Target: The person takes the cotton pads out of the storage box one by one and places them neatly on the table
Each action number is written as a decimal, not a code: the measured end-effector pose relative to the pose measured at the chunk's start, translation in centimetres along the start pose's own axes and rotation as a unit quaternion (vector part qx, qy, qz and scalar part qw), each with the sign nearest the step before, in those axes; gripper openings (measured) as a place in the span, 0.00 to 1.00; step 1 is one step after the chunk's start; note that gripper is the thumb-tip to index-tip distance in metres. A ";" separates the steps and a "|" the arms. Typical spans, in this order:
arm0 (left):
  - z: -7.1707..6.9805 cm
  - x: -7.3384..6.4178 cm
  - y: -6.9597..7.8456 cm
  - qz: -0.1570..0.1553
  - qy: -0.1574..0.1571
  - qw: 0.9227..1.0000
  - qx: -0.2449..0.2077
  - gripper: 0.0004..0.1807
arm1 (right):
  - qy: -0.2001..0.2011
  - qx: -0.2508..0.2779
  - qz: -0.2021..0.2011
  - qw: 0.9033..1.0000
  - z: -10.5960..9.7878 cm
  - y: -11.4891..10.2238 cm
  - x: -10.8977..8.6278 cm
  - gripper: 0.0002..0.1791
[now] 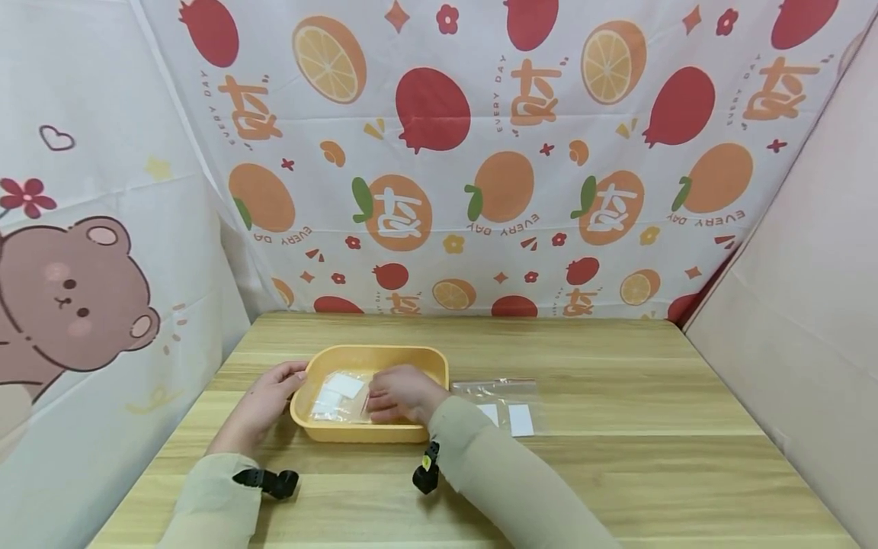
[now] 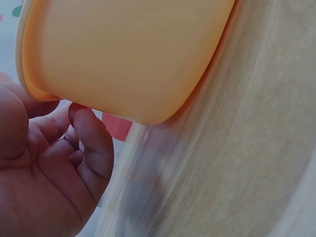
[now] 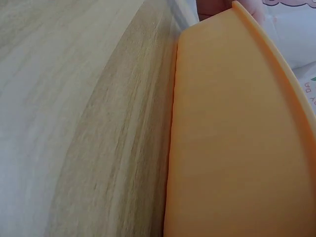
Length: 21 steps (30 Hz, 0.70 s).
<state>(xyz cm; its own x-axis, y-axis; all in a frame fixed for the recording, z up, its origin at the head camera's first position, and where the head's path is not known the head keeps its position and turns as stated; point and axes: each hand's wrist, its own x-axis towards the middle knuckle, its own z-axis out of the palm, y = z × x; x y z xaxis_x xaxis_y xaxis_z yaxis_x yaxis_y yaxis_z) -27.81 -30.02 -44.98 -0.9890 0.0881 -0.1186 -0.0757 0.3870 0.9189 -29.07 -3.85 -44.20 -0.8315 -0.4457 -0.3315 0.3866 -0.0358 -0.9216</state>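
Grips the left end of the yellow tray point(image 1: 366, 435) with the left hand point(image 1: 270, 393); reaches inside with the right hand point(image 1: 405, 393), nearer to the clear packets point(image 1: 346, 404), cannot tell whether pinching any. Finds these, white cards point(image 1: 346, 384) within, just left of the right hand, along the tray's left-to-right long axis. Rests on the wooden table point(image 1: 652, 442), beside more clear plastic point(image 1: 502, 408) just rightward. Backs onto fruit-printed cloth point(image 1: 504, 187).

Tabletop point(image 1: 638, 457) with pale, banded wood grain, supporting 1 yellow tray point(image 1: 366, 435), which stands upright. Just to the right of the tray, clear plastic packaging point(image 1: 499, 393) lies flat on the wood, showing 2 white rectangles point(image 1: 520, 420), 1 partly hidden.
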 end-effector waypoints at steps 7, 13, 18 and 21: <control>0.0 0.2 -0.2 0.001 0.002 1.000 0.001 0.29 | 0.007 -0.029 0.019 0.999 0.5 -0.1 0.3 0.22; 0.0 0.0 -0.1 0.006 0.004 1.000 0.002 0.30 | 0.061 -0.153 0.003 0.986 1.3 0.0 0.3 0.09; 0.1 -0.2 -0.1 0.012 0.000 1.000 -0.010 0.29 | 0.087 -0.218 -0.030 0.971 1.8 0.2 0.2 0.07; 0.1 -0.2 -0.2 0.012 0.001 1.000 -0.015 0.28 | 0.092 -0.192 -0.049 0.976 2.0 0.3 0.0 0.09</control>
<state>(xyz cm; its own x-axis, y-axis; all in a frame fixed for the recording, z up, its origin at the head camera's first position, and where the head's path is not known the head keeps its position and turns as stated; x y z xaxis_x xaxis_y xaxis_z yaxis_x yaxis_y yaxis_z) -27.62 -30.03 -45.21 -0.9908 0.0955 -0.0964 -0.0561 0.3579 0.9321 -28.19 -5.63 -44.10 -0.9285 -0.2866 -0.2361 0.1532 0.2833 -0.9467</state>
